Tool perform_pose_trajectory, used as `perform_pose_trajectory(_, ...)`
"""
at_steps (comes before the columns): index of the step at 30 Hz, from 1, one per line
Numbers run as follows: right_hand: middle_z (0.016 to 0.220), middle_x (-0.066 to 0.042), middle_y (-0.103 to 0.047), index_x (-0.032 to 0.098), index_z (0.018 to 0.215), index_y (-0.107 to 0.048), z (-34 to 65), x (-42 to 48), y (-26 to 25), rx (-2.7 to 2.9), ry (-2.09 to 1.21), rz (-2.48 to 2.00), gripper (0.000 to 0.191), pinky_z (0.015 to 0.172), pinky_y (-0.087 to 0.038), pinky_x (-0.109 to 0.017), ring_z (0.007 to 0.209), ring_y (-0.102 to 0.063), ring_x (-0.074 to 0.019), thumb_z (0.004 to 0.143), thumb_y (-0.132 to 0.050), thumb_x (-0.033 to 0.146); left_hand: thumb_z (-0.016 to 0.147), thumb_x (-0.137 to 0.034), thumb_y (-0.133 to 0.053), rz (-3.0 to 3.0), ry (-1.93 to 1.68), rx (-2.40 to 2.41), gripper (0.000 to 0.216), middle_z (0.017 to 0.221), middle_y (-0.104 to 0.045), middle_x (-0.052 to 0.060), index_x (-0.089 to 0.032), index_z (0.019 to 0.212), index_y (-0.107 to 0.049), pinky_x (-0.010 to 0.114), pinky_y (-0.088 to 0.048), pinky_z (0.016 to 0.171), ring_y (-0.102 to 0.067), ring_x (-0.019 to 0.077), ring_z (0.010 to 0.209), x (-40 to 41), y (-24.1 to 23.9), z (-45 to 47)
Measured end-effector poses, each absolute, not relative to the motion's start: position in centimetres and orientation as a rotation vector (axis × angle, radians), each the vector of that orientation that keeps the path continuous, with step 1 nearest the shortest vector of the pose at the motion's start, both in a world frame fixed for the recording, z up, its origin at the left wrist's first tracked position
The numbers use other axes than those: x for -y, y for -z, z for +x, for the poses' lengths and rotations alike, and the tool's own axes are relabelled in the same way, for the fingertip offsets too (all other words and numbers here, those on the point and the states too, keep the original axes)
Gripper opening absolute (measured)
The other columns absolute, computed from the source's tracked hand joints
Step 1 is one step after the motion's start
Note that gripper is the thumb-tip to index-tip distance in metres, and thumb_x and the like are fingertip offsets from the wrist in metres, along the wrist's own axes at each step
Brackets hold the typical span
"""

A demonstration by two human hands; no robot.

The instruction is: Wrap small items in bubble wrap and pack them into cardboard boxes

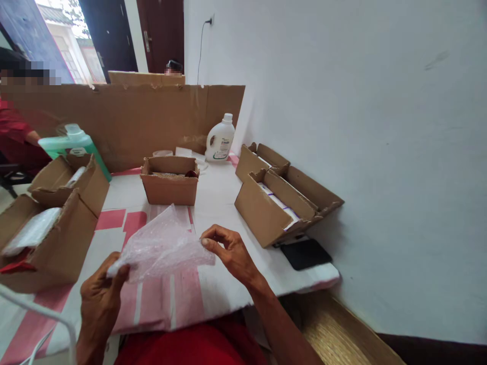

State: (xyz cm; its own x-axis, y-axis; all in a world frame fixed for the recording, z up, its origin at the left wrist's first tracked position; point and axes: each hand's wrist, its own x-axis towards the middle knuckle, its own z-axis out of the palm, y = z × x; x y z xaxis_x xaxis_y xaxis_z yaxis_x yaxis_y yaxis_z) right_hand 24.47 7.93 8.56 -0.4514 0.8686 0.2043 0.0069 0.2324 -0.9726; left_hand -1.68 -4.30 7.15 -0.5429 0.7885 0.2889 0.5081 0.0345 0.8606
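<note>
A sheet or bag of clear bubble wrap (163, 248) is stretched between my two hands above the table's front part. My left hand (102, 289) pinches its left end between thumb and fingers. At the right end, my right hand (224, 248) grips the edge with thumb and forefinger. The wrap looks crumpled and see-through, and I make out nothing inside it. Just beyond it stands a small open cardboard box (170, 188), its contents mostly hidden by the front wall.
Cardboard boxes (81, 228) holding bubble-wrapped items stand left; other boxes (256, 213) with white packets stand right. A black phone-like object (306, 254) lies near the right edge. A white jug (220, 139) and a green bottle (89, 147) stand behind. A person in red (17, 132) sits far left.
</note>
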Motion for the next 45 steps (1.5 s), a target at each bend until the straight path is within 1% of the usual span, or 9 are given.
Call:
perform_pose_trajectory(3,0.085,-0.001,-0.068,0.022,0.084,-0.069,24.7,-7.8,-8.8,1.691,-1.204,-0.788,0.011,0.077,-0.047,-0.03,0.082,-0.062,-0.0163,0.092,-0.066,0.028,0.081,-0.061,-0.064,1.244,-1.566,-2.128,0.042,0.082,-0.067,-0.002,-0.022,0.093,-0.071,0.022,-0.046,0.067,-0.059,0.014,0.072,4.1,-7.0,-1.7)
perform_pose_trajectory(6,0.092,-0.002,-0.071,0.022,0.088,-0.069,24.9,-7.5,-8.3,1.698,-1.104,-0.748,0.007,0.083,-0.049,-0.032,0.09,-0.065,-0.0176,0.093,-0.065,0.023,0.08,-0.059,-0.067,1.254,-1.509,-2.096,0.038,0.091,-0.069,-0.001,-0.023,0.092,-0.071,0.024,-0.048,0.077,-0.063,0.0154,0.08,3.7,-6.3,-1.5)
perform_pose_trajectory(11,0.089,-0.004,-0.07,0.022,0.094,-0.07,24.7,-6.2,-4.4,1.858,-0.921,-0.832,0.007,0.075,-0.051,-0.032,0.083,-0.064,-0.0176,0.095,-0.063,0.025,0.078,-0.059,-0.068,0.992,-1.404,-2.059,0.047,0.091,-0.072,0.001,-0.023,0.108,-0.069,0.032,-0.053,0.084,-0.067,0.0191,0.081,2.8,-2.5,-2.1)
perform_pose_trajectory(15,0.1,-0.008,-0.073,0.02,0.112,-0.069,24.4,-4.3,-1.5,2.01,-0.83,-0.793,0.03,0.081,-0.055,-0.037,0.093,-0.066,-0.0224,0.09,-0.073,0.04,0.084,-0.055,-0.062,0.989,-1.386,-2.138,0.052,0.117,-0.07,0.008,-0.022,0.123,-0.064,0.038,-0.055,0.089,-0.069,0.0217,0.093,2.5,-0.4,-2.4)
perform_pose_trajectory(20,0.087,-0.005,-0.072,0.021,0.098,-0.072,23.8,-4.8,-1.9,1.931,-0.873,-0.864,0.016,0.076,-0.055,-0.033,0.083,-0.066,-0.0188,0.098,-0.062,0.034,0.095,-0.039,-0.056,1.648,-1.431,-2.287,0.033,0.109,-0.068,0.007,-0.019,0.119,-0.065,0.035,-0.054,0.089,-0.066,0.0186,0.09,2.3,-1.9,0.5)
perform_pose_trajectory(27,0.122,-0.014,-0.067,0.015,0.125,-0.064,20.1,-11.1,0.6,2.148,-0.459,-1.305,0.029,0.096,-0.051,-0.044,0.112,-0.059,-0.0281,0.096,-0.058,0.021,0.094,-0.03,-0.058,2.59,-0.784,-2.104,0.035,0.119,-0.069,0.013,-0.016,0.127,-0.061,0.04,-0.05,0.087,-0.064,0.0273,0.104,3.1,0.4,5.0)
perform_pose_trajectory(35,0.148,-0.01,-0.054,0.022,0.138,-0.058,19.3,-12.4,5.9,2.347,-0.295,-1.414,0.038,0.108,-0.04,-0.046,0.134,-0.046,-0.028,0.101,-0.052,0.024,0.094,-0.006,-0.04,2.674,-0.72,-1.963,0.032,0.098,-0.071,0.009,-0.015,0.112,-0.065,0.038,-0.045,0.086,-0.062,0.0228,0.093,7.9,2.3,1.0)
perform_pose_trajectory(42,0.131,-0.013,-0.066,0.018,0.122,-0.07,20.7,-12.0,3.1,2.06,-0.487,-1.288,0.03,0.105,-0.045,-0.046,0.124,-0.055,-0.0273,0.102,-0.05,0.028,0.09,-0.013,-0.059,2.488,-0.948,-2.06,0.021,0.092,-0.072,0.004,-0.022,0.109,-0.065,0.032,-0.048,0.082,-0.065,0.019,0.087,8.7,0.6,0.8)
perform_pose_trajectory(45,0.126,-0.014,-0.067,0.017,0.126,-0.067,19.9,-10.1,0.8,1.907,-0.487,-1.145,0.033,0.107,-0.046,-0.046,0.12,-0.058,-0.0262,0.104,-0.047,0.03,0.092,-0.02,-0.058,2.393,-1.006,-2.083,0.029,0.105,-0.072,0.008,-0.022,0.121,-0.062,0.035,-0.05,0.088,-0.066,0.0212,0.097,5.7,0.3,3.2)
